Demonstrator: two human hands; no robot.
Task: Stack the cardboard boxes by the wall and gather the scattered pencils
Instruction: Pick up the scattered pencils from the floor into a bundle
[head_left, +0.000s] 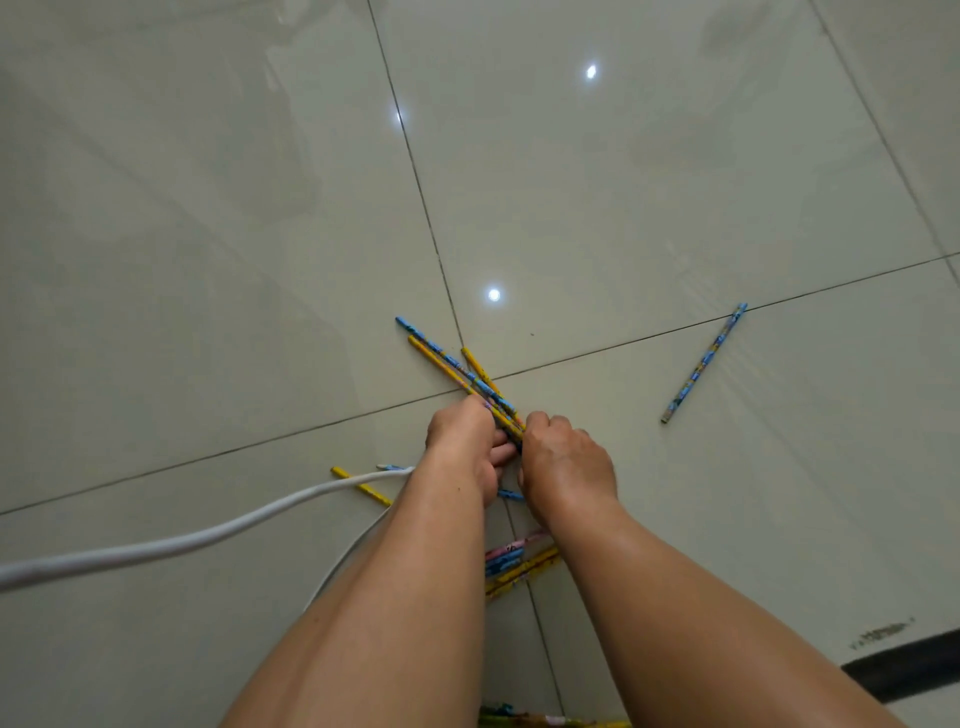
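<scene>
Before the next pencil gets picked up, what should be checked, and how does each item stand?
1. Grip on the bundle of blue and yellow pencils: ok; the left hand and the right hand both hold it.
2. Lone blue patterned pencil unobstructed: ok; it lies apart on the glossy tiled floor.
3. Single yellow pencil free: not ok; the white cable crosses it.
4. Pink, blue and yellow pencils between the forearms gathered: not ok.
5. Cardboard boxes stacked: cannot tell; none in view.
</scene>
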